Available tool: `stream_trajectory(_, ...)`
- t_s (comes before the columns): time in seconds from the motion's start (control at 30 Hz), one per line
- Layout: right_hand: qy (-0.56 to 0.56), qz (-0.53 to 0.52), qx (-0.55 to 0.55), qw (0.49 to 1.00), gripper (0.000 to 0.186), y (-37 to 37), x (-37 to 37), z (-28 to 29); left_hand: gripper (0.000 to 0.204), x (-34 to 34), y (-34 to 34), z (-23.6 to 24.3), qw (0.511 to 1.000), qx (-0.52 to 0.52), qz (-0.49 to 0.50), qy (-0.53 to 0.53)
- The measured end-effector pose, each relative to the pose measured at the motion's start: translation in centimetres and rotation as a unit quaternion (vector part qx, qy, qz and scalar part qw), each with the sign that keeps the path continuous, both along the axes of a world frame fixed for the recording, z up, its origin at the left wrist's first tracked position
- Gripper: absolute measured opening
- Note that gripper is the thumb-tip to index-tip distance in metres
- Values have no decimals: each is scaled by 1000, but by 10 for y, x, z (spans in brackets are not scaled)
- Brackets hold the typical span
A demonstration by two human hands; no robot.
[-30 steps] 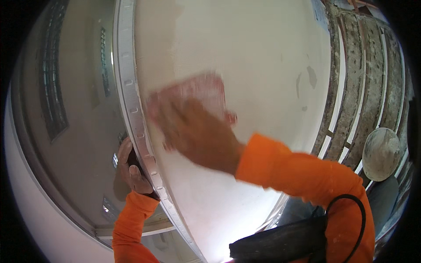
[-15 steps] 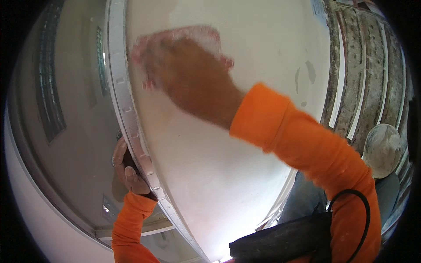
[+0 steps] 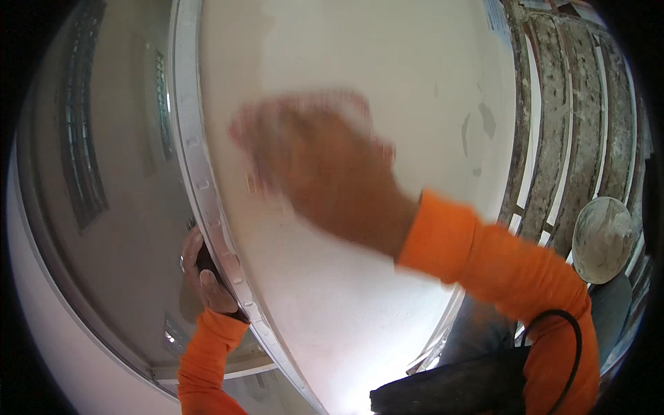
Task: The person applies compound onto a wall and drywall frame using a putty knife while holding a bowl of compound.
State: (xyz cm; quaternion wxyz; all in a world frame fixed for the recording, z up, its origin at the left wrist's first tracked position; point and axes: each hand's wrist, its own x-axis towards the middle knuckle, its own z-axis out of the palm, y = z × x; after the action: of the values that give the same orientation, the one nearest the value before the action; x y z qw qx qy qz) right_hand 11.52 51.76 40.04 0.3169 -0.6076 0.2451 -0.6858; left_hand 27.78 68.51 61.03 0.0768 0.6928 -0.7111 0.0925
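Note:
My right hand (image 3: 325, 169), blurred by motion, is closed on a reddish flat pad (image 3: 304, 104) against the pale, smooth board (image 3: 346, 290), just right of a perforated metal strip (image 3: 214, 225). The pad's exact kind is too smeared to tell. Lower left, my left hand (image 3: 204, 273) curls round the outer edge of that strip, thumb showing and some fingers partly hidden behind it. Both forearms wear orange sleeves.
A dark glossy surface (image 3: 124, 270) with reflections lies left of the strip. Rough grey planks (image 3: 553, 117) with gaps run along the right, beside a dusty oval object (image 3: 600, 241). A black bag or strap (image 3: 449, 384) and denim-clad leg (image 3: 477, 332) show below.
My right hand with the pad swept up the board toward the top left, then came back down and to the right. My left hand stays on the edge.

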Motion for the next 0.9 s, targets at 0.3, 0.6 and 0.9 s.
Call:
stream_trajectory(0.3,25,-112,-49,992,31,-51,35,6,71,1,5,3,1000,0,-6,-5)
stream_trajectory(0.6,94,37,-87,991,51,15,-21,-8,71,3,11,0,1000,-14,-6,9)
stream_trajectory(0.9,80,-138,-47,986,46,-53,44,13,71,-5,6,-1,1000,-7,-6,-21)
